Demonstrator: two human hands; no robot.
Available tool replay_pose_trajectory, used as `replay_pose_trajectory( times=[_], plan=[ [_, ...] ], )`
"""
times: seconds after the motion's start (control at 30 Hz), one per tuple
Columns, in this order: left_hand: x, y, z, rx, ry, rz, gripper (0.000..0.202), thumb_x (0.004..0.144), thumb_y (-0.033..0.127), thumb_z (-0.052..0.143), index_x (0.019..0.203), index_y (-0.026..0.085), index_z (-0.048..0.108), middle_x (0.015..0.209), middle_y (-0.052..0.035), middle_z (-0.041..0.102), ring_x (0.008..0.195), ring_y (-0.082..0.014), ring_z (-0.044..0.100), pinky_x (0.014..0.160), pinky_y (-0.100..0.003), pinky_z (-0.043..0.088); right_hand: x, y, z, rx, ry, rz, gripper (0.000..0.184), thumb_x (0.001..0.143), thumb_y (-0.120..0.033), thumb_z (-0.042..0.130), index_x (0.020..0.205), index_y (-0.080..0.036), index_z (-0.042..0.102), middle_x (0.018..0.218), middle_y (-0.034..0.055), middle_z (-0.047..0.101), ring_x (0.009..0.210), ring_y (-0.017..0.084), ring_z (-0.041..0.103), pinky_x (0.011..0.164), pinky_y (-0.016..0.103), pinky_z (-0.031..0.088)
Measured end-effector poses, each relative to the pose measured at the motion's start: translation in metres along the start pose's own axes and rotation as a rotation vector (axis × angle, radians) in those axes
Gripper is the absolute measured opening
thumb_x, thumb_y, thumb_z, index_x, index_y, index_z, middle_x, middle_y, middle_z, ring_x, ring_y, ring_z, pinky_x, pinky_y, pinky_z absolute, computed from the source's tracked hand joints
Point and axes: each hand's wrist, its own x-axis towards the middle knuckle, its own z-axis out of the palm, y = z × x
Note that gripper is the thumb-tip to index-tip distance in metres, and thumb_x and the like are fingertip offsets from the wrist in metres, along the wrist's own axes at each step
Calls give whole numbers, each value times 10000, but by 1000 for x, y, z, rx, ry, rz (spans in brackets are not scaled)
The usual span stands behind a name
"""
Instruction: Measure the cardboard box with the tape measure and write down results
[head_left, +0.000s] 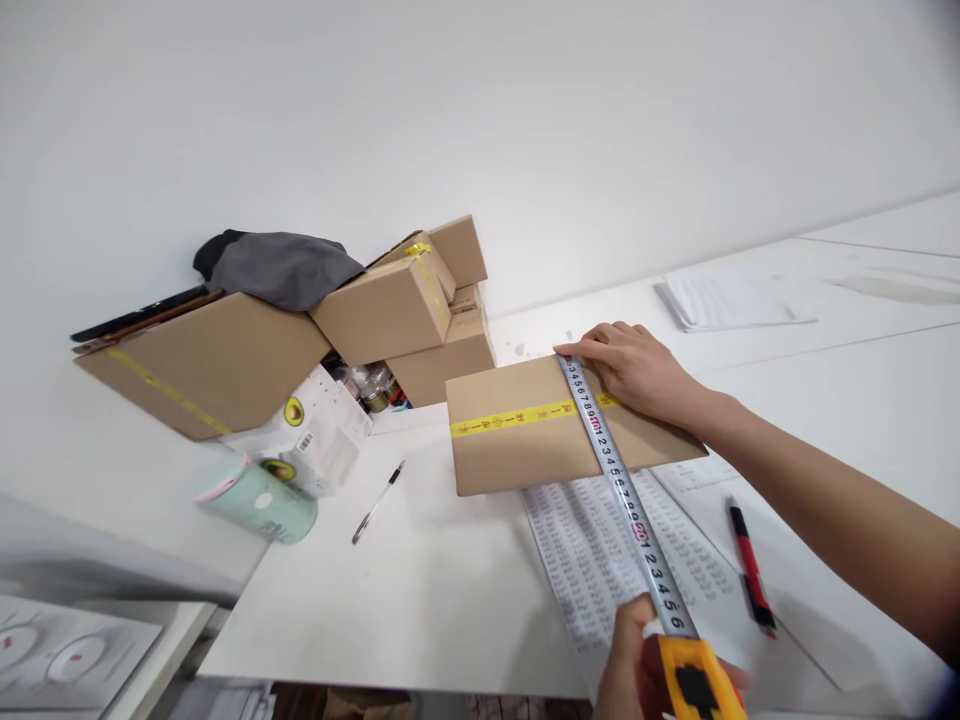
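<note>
A brown cardboard box (517, 465) with yellow printed tape along its top lies on the white table. The metal blade of a tape measure (616, 480) runs across the box and out past its near edge. My right hand (634, 370) rests on the box's far side, its fingers closed at the blade's end by the far edge. In the foreground my left hand (634, 660) is wrapped round the yellow-and-black tape measure case (697, 680), partly cut off by the frame. Numbers up to about 26 show on the blade near the case.
Printed sheets (577, 560) lie partly under the box, with a red-and-black pen (750, 565) to their right. A thin pen (379, 500) and a mint cylindrical pouch (262, 500) are left. Stacked cartons (382, 310) and a grey cloth (281, 265) stand behind. Papers (720, 300) lie back right.
</note>
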Motion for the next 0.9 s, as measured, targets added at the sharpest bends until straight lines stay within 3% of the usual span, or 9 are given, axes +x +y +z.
replay_pose_trajectory(
  times=[0.13,0.23,0.37,0.5,0.6,0.73,0.9],
  plan=[
    [5,-3,4,82,37,7,865,707,881,637,1136,131,675,747,-67,654,699,-210,652,713,-333,542,-5,-5,-5,4,13,2,468,1000,-196,359,1275,-287,725,1088,113,708,972,277,619,848,450,444],
    [-7,9,9,205,-44,63,865,706,851,668,1222,158,642,888,-114,704,874,-290,706,825,-427,575,-5,-9,-8,6,3,12,460,1028,-252,327,1288,-285,704,1105,116,713,990,285,615,862,459,442],
    [-33,24,6,451,-77,279,857,556,583,920,1298,291,605,1148,-134,717,1128,-393,675,921,-485,569,-7,-15,-13,-28,4,113,509,1043,-496,343,1358,-220,634,1132,148,725,1033,330,610,926,511,422],
    [-43,23,-12,691,96,434,1094,432,332,941,1432,289,499,1393,-152,592,1358,-472,503,1075,-553,491,-20,-24,-20,-99,-1,96,564,1001,-642,365,1218,-232,685,1137,152,710,1066,357,590,972,529,382],
    [-37,18,-24,813,153,475,1099,421,275,897,1437,262,479,1381,-145,577,1327,-452,517,1076,-542,493,-36,-35,-28,-126,26,85,567,995,-674,353,1223,-265,672,1139,129,699,1071,350,579,968,516,370],
    [-35,21,-29,817,82,455,1005,437,211,887,1371,275,520,1164,-89,650,1127,-363,626,992,-471,559,-61,-46,-35,-138,55,103,579,1000,-674,342,1248,-259,662,1156,130,695,1062,342,575,958,510,360],
    [-43,30,-26,856,89,495,931,493,226,876,1354,234,522,1196,-92,636,1134,-326,619,1031,-470,535,-102,-38,-17,-138,67,155,592,925,-751,442,1216,-296,683,1165,128,698,1059,358,585,958,539,348]
  ],
)
